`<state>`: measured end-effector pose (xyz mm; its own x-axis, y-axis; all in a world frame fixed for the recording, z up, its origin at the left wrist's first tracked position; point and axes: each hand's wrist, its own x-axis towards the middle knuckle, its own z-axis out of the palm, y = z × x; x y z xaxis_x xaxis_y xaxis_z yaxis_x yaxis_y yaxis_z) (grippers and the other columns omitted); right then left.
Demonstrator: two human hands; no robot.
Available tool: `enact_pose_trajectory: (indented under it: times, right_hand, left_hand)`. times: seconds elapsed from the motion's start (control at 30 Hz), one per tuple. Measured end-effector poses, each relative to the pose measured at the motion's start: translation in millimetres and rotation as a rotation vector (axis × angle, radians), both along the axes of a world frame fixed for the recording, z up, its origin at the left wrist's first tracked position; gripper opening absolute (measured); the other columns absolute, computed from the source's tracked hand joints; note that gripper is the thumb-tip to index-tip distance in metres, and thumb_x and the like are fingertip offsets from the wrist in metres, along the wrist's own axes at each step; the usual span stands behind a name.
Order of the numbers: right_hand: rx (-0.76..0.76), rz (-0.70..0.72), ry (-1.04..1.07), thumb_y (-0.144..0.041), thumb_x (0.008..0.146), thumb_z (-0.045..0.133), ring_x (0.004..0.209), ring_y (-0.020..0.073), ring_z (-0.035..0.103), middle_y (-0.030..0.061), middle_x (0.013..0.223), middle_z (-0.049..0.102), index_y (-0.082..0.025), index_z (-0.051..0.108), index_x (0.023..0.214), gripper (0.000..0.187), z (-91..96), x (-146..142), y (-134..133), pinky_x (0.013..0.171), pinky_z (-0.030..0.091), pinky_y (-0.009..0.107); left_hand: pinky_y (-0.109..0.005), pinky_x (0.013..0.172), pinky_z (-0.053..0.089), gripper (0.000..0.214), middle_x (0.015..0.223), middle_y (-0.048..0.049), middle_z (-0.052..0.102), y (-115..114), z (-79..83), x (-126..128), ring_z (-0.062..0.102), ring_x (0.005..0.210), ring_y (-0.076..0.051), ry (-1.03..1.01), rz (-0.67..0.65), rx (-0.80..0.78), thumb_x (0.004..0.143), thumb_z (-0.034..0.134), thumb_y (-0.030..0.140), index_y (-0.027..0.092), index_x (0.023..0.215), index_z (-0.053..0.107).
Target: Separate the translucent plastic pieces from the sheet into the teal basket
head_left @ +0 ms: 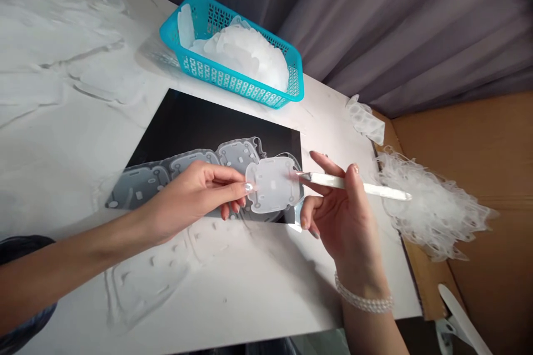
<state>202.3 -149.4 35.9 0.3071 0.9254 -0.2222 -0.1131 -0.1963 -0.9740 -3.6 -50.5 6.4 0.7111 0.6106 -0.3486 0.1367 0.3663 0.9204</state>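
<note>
My left hand [195, 194] pinches a translucent white silicone piece [273, 184] by its left edge, holding it just above a black mat [195, 122]. My right hand [341, 213] grips a white pen-like tool [366, 186]; its tip touches the piece's right edge. A strip of joined translucent pieces [183, 169] lies on the mat under my left hand. More such strips [154, 274] lie on the white table nearer to me.
A turquoise basket [216, 75] full of white pieces stands behind the mat. A heap of thin trimmed scraps [433, 211] lies on cardboard at the right, and a small clear scrap [366, 119] beside it. Translucent sheets [54, 39] cover the table's far left. Grey curtain behind.
</note>
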Motion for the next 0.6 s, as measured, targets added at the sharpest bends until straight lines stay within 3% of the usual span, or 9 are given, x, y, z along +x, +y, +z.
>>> enact_pose_trajectory:
  times: [0.17,0.27,0.4,0.6]
  right_hand:
    - [0.013,0.043,0.018,-0.063,0.098,0.025,0.066,0.0215,0.076,0.0073,0.098,0.078,-0.028,0.054,0.136,0.058,-5.2,3.8,1.4,0.044,0.055,0.028]
    - [0.04,0.04,0.051,-0.058,0.1,0.025,0.085,0.0254,0.077,0.0069,0.098,0.078,-0.028,0.06,0.127,0.053,-6.5,4.0,1.2,0.065,0.063,0.039]
    - [0.095,0.056,0.026,-0.054,0.102,0.023,0.097,0.0267,0.075,0.0061,0.095,0.079,-0.027,0.064,0.12,0.052,-4.6,3.4,-0.4,0.087,0.059,0.051]
    - [0.12,0.105,-0.019,-0.053,0.103,0.02,0.1,0.0262,0.074,0.0041,0.093,0.079,-0.029,0.066,0.118,0.054,-2.9,3.4,-3.3,0.095,0.053,0.055]
  left_hand:
    - [-0.021,0.056,0.05,0.025,0.067,-0.002,0.069,-0.5,-1.0,-0.4,0.061,0.058,-0.01,-0.026,-0.024,-0.029,0.086,0.067,0.035,0.016,0.072,0.074]
    - [-0.023,0.064,0.057,0.016,0.081,-0.0055,0.077,-0.1,-1.9,-1.5,0.071,0.072,-0.015,-0.099,0.018,-0.153,0.087,0.067,0.03,0.017,0.089,0.077]
    - [-0.032,0.079,0.061,0.026,0.097,-0.0098,0.078,2.0,-1.1,-2.6,0.073,0.096,-0.023,-0.22,0.106,-0.301,0.089,0.064,0.031,0.016,0.107,0.075]
    - [-0.031,0.087,0.06,0.046,0.1,-0.004,0.078,1.7,0.0,-1.4,0.072,0.097,-0.018,-0.153,0.132,-0.214,0.086,0.07,0.023,0.024,0.132,0.063]
